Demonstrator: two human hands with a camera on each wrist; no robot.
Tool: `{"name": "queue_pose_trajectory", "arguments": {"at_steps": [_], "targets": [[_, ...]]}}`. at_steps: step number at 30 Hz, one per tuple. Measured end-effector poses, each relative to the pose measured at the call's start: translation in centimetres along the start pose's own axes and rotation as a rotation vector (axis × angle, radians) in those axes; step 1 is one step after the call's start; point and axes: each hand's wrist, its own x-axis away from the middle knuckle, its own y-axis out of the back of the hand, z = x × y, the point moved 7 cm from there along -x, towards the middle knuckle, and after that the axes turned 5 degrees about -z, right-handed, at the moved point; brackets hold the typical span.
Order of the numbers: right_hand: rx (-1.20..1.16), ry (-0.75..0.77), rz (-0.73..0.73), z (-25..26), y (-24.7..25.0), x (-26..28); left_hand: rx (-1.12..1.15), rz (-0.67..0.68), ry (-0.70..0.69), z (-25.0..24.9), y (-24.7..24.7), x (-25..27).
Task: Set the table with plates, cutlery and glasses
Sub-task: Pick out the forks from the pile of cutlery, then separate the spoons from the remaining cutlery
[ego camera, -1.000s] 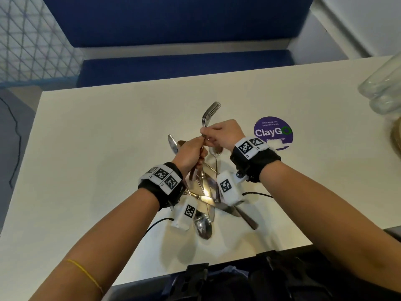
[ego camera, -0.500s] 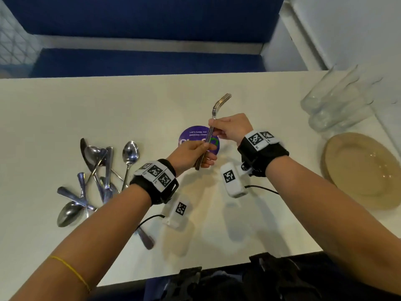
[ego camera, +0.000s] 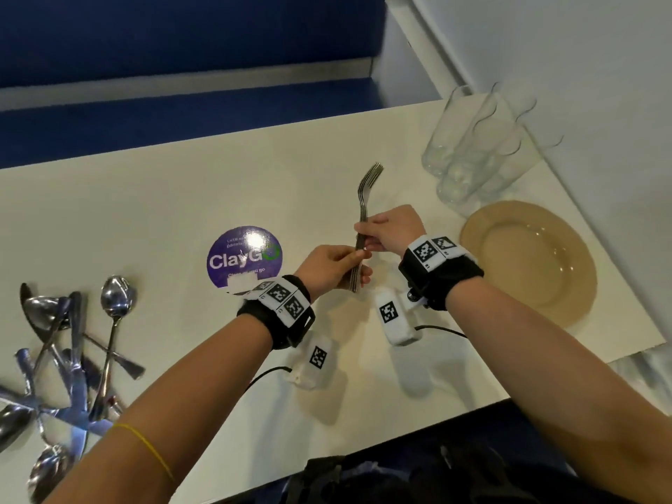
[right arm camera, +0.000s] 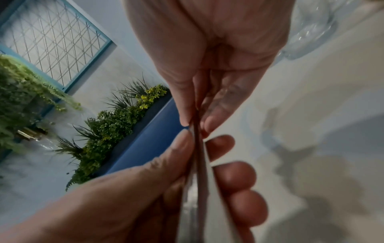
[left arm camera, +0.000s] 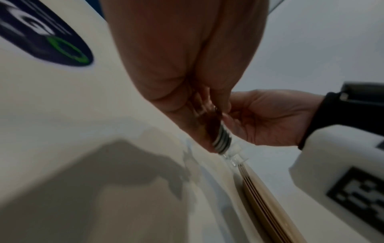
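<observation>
We see a cream worktop (ego camera: 145, 198) with a round purple sticker (ego camera: 244, 257), a blue padded bench (ego camera: 174, 114) behind it, a pale wall (ego camera: 582, 49) to the right, a blue-framed lattice window (right arm camera: 54, 41) and green plants (right arm camera: 116, 125) along a ledge.

Overhead head view (wrist close-ups)

Lighting: bright and even from overhead. We note a white glare spot on the sticker (ego camera: 244, 257) and shine on the spoons (ego camera: 72, 343) at 8 o'clock. Soft shadows of the arms fall on the table (ego camera: 145, 212) toward 6 o'clock. Head view: sharp at centre, lines bowed at the edges. Wrist views: dimmer, the hands close and blurred, the plates (left arm camera: 268, 203) soft, the glasses (right arm camera: 311, 29) smeared at 1 o'clock.
</observation>
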Motion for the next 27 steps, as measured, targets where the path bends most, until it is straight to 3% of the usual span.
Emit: {"name": "queue_pose_trajectory", "arguments": {"at_steps": [6, 9, 27], "targets": [[0.643, 0.068, -0.104, -1.7, 5.1, -2.6, -0.136, -0.192, 0.016, -0.2, -2.5, -4.5], [0.799, 0.087, -0.080, -2.8, 6.0, -3.7, -0.178, -0.252, 0.029, 0.1, -4.0, -6.7], [0.858, 0.145, -0.062, -4.8, 8.0, -5.3, -0.234, -0.122, 0.053, -1.9, -10.4, -10.1]]}}
